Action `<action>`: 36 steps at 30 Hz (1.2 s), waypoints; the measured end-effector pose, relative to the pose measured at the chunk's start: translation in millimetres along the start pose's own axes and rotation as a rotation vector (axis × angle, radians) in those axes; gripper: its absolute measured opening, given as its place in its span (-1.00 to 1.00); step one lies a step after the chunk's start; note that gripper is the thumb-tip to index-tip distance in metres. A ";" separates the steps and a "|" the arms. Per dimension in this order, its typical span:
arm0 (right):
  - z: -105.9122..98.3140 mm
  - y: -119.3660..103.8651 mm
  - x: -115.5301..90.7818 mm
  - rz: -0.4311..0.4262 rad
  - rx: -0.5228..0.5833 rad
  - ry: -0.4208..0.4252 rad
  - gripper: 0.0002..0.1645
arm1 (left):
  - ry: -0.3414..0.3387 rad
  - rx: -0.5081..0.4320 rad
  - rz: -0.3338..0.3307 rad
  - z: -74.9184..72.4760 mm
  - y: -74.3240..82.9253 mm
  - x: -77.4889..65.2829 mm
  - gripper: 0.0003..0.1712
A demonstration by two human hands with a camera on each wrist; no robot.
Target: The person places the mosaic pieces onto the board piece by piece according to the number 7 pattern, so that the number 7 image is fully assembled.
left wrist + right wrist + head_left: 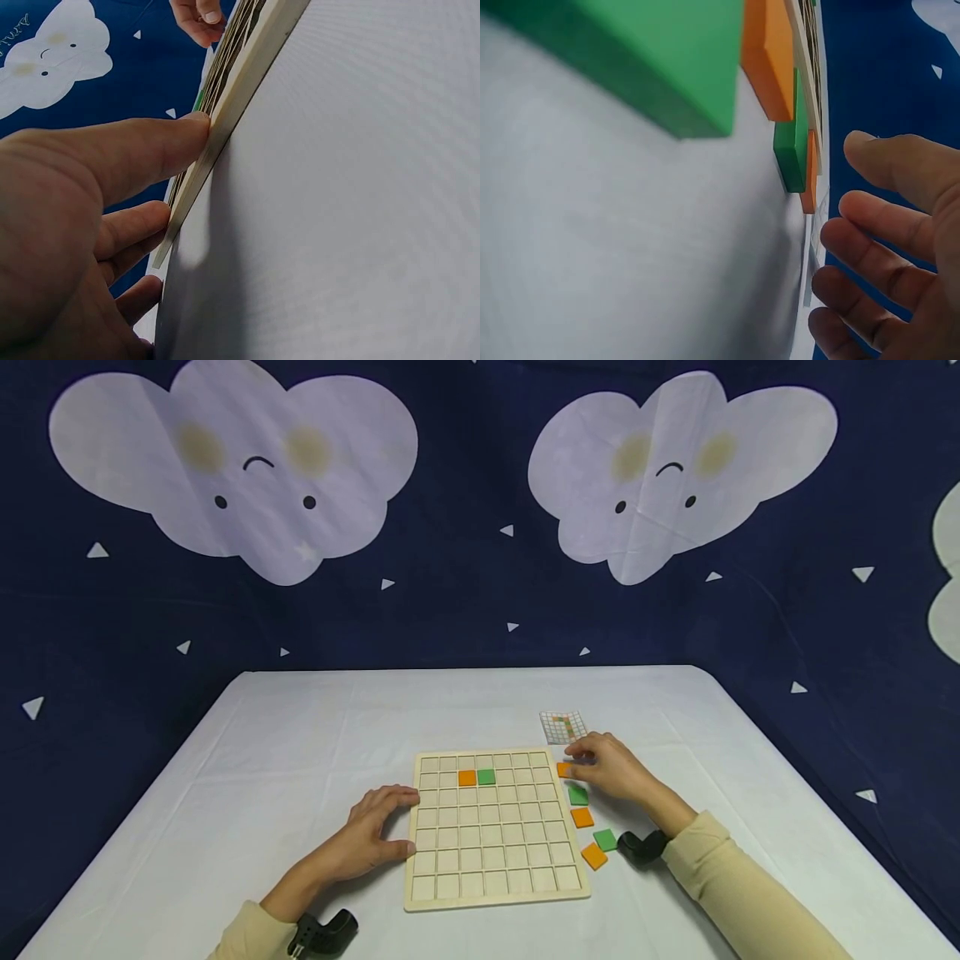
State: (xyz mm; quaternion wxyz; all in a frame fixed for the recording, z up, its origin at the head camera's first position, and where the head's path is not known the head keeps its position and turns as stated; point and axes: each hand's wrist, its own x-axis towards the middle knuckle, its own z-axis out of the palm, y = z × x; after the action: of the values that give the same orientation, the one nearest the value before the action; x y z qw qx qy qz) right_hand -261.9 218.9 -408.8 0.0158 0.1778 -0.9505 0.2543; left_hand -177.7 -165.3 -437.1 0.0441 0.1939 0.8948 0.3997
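Observation:
A wooden grid board (487,837) lies on the table, with an orange tile (467,778) and a green tile (487,777) side by side in its second row from the far edge. My left hand (367,833) rests fingertips and thumb against the board's left edge; the left wrist view shows the thumb (172,142) on the rim. Past the far right corner of the board, my right hand (611,768) hovers over another orange tile (562,770), partly covering it. In the right wrist view its fingers (870,255) are spread, with nothing between them.
Along the board's right side lie more loose tiles: a green one (577,796), an orange one (582,817), another green (605,840) and another orange (595,857). A small printed grid card (562,727) lies beyond the right hand. A patterned dark blue cloth (465,618) hangs behind the white table.

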 end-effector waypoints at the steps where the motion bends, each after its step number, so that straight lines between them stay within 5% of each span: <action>1: 0.3 0.6 0.3 0.002 -0.002 -0.006 -0.64 | 0.001 0.002 0.001 0.1 -0.2 0.0 -0.34; 17: 4.7 6.2 1.5 0.067 -0.003 -0.055 -0.65 | -0.002 -0.013 -0.013 0.1 1.0 -1.1 -0.32; 36: 4.7 9.8 0.6 -0.003 -0.029 -0.052 -0.66 | 0.003 0.006 0.018 -0.8 0.3 0.4 -0.33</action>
State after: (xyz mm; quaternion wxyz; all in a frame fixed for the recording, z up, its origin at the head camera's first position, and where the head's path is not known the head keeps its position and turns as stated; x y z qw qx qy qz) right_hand -265.6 224.4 -417.4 -0.0061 0.1856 -0.9540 0.2355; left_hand -178.2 -165.5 -436.4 0.0384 0.2012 0.8944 0.3975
